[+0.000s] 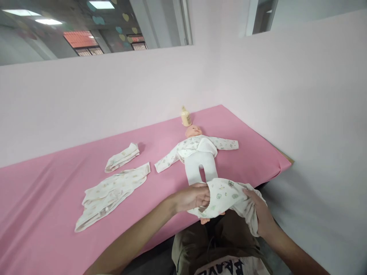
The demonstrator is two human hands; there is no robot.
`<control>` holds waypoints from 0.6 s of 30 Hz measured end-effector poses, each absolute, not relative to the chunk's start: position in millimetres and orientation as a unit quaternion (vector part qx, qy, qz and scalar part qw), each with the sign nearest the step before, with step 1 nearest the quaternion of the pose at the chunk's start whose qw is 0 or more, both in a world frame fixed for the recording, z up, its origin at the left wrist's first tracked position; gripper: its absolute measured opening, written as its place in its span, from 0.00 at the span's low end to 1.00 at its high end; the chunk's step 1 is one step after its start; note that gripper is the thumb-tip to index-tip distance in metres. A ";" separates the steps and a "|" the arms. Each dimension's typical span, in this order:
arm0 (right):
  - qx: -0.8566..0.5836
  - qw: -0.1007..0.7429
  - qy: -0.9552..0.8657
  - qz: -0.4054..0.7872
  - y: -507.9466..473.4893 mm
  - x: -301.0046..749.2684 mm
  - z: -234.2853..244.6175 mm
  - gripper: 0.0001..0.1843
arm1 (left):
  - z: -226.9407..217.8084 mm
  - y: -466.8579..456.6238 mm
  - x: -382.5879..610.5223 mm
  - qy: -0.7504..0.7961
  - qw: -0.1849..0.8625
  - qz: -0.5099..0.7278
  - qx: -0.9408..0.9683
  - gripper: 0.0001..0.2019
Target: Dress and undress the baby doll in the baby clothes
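My right hand (259,212) grips a white printed baby garment (226,194) by its bunched right end. At the garment's other end, my left hand (193,198) has its curled fingers at the open edge, partly inside the cloth. The garment is stretched between both hands above the legs of a baby doll (194,131). That doll lies on its back in a printed long-sleeved top (189,145) and white trousers (200,164), arms spread wide. Its bare feet (205,220) show below the garment, near the table's front edge.
A pink-covered table (160,139) stands against white walls in a corner. Behind the doll's head is a pale yellow pump bottle (186,117). To the left lie a folded printed cloth (122,157) and a spread-out printed baby garment (114,193).
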State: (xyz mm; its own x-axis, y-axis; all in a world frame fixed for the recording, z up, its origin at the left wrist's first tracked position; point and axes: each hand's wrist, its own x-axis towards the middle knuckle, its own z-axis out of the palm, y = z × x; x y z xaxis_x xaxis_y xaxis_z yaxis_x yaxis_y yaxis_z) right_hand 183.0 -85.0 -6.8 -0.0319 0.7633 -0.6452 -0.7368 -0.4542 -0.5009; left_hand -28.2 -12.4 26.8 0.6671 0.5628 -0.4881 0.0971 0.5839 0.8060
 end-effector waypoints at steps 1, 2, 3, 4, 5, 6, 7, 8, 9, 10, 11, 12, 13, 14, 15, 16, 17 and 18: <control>-0.459 0.516 -0.007 0.723 -84.8 182.1 -10.0 0.18 | 34.0 -13.2 -33.3 0.376 0.807 0.157 0.428 0.20; -0.452 0.508 -0.004 0.733 -85.2 179.3 -13.8 0.17 | 39.4 -15.2 -37.2 0.378 0.800 0.172 0.433 0.19; -0.439 0.500 -0.005 0.747 -85.9 174.7 -17.9 0.17 | 42.9 -18.3 -39.7 0.389 0.781 0.185 0.452 0.19; -0.420 0.489 -0.011 0.764 -86.9 168.7 -22.1 0.18 | 44.8 -22.2 -40.4 0.404 0.750 0.188 0.489 0.18; -0.399 0.478 -0.018 0.782 -87.8 161.9 -26.0 0.18 | 45.5 -26.5 -39.4 0.417 0.711 0.177 0.538 0.18; -0.379 0.469 -0.026 0.797 -88.8 154.8 -29.4 0.19 | 45.6 -31.0 -37.3 0.423 0.670 0.161 0.588 0.18; -0.363 0.464 -0.034 0.807 -89.6 148.0 -31.8 0.19 | 45.7 -35.3 -34.4 0.424 0.630 0.145 0.635 0.19; -0.353 0.461 -0.039 0.813 -90.3 142.0 -32.9 0.19 | 46.1 -39.3 -31.3 0.421 0.595 0.133 0.672 0.19; -0.346 0.459 -0.042 0.817 -91.0 137.1 -32.5 0.19 | 47.2 -42.9 -28.6 0.417 0.569 0.125 0.697 0.19; -0.343 0.461 -0.046 0.817 -91.7 133.6 -30.7 0.19 | 49.0 -46.1 -26.5 0.417 0.550 0.121 0.713 0.18; -0.340 0.464 -0.051 0.817 -92.5 131.4 -27.6 0.19 | 51.3 -49.0 -25.3 0.422 0.537 0.118 0.721 0.17; -0.342 0.466 -0.056 0.815 -93.5 130.7 -23.7 0.20 | 53.8 -51.5 -24.9 0.428 0.527 0.112 0.725 0.17; -0.350 0.465 -0.060 0.811 -94.7 131.1 -19.3 0.20 | 56.1 -53.6 -25.3 0.435 0.517 0.104 0.730 0.16; -0.365 0.461 -0.062 0.806 -96.0 132.3 -15.0 0.19 | 58.0 -55.4 -26.1 0.441 0.503 0.095 0.737 0.14; -0.379 0.454 -0.063 0.804 -97.4 134.1 -11.0 0.19 | 59.1 -56.8 -27.2 0.448 0.484 0.085 0.747 0.13; -0.390 0.445 -0.061 0.804 -98.7 135.9 -7.8 0.19 | 59.3 -58.0 -28.3 0.452 0.460 0.074 0.760 0.12; -0.394 0.437 -0.057 0.807 -99.9 137.5 -5.5 0.19 | 58.5 -58.9 -29.1 0.454 0.435 0.065 0.775 0.11; -0.391 0.433 -0.052 0.811 -100.6 138.5 -4.0 0.19 | 56.7 -59.8 -29.6 0.452 0.410 0.058 0.790 0.11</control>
State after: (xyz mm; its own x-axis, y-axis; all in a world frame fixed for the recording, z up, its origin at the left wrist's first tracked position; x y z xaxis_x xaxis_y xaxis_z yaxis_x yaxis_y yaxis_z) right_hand 138.5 -100.6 -4.0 -0.3196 0.7424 -0.5889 -0.6604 -0.6202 -0.4234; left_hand -29.6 -59.8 56.7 0.5842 0.7621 -0.2790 0.6672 -0.2553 0.6998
